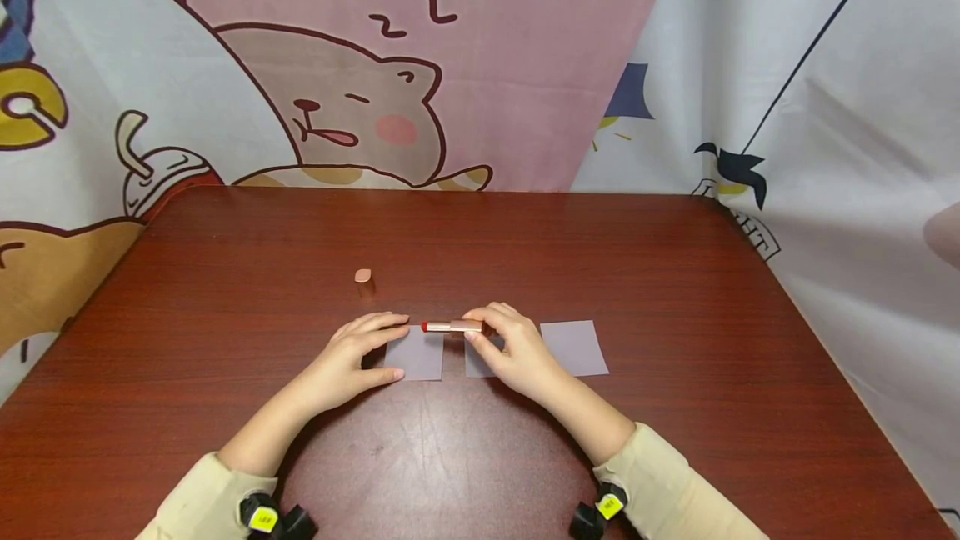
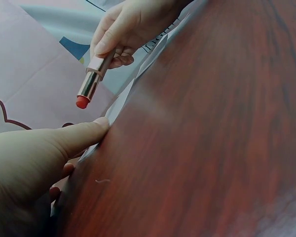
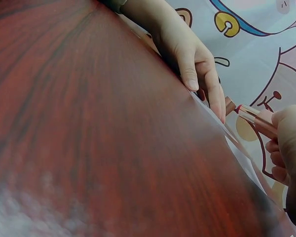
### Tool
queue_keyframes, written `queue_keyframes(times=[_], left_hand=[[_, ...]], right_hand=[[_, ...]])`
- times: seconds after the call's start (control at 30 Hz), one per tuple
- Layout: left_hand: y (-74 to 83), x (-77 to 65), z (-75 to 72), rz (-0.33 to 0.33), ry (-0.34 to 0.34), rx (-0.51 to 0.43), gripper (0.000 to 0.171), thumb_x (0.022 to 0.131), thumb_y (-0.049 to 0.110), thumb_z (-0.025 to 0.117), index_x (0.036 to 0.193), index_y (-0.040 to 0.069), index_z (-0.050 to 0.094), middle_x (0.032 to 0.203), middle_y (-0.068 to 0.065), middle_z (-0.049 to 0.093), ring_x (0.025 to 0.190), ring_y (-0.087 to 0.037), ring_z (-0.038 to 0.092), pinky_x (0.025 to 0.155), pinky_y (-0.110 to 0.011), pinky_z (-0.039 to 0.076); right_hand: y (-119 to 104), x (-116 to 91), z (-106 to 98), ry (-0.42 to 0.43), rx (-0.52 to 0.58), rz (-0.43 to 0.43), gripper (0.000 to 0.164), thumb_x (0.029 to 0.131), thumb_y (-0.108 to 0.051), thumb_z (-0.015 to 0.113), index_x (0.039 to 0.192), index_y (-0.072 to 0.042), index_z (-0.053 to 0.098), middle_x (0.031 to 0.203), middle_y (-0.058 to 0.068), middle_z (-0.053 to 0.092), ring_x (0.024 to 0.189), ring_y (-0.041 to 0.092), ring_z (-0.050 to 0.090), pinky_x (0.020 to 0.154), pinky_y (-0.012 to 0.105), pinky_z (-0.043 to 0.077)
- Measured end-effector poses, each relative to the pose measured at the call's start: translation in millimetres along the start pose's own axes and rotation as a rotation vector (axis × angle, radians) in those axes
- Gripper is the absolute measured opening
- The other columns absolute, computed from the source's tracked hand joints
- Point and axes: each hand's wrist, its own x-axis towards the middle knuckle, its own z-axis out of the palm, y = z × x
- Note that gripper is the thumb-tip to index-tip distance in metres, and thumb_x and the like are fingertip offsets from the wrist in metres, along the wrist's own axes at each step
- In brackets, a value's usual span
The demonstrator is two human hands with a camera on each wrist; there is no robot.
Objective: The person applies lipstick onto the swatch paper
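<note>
A red lipstick in a rose-gold tube (image 1: 454, 327) is pinched between the thumb and fingers of my right hand (image 1: 517, 352). Its red tip points left, raised over the leftmost paper square (image 1: 422, 357). My left hand (image 1: 351, 359) rests at that paper's left edge, thumb and fingers extended and touching it. The left wrist view shows the lipstick (image 2: 91, 83) above the left thumb, with a gap between them. Partly under my right hand lies a middle paper square (image 1: 477, 362). Beyond the left hand stands the lipstick cap (image 1: 364, 282).
A third paper square (image 1: 576, 348) lies to the right of my right hand. All of it sits on a dark red-brown wooden table (image 1: 480, 248). Behind the table hangs a printed curtain (image 1: 510, 65) with cartoon animals.
</note>
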Motion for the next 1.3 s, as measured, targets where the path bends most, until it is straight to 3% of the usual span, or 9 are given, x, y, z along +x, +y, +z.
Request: queue_keyframes(times=[1.3], left_hand=[[3.2,1.1,-2.2,-0.005,-0.002,-0.015,0.059,0.077,0.020,0.081,0.129,0.002,0.059,0.137,-0.011,0.052,0.132,-0.034,0.037,0.103,-0.060,0.024]], right_hand=[[-1,8,12,-0.038,0.015,-0.006,0.013,0.089,-0.013,0.066,0.101,-0.011,0.069,0.083,-0.010,0.056,0.082,0.008,0.050,0.072,0.026,0.049]])
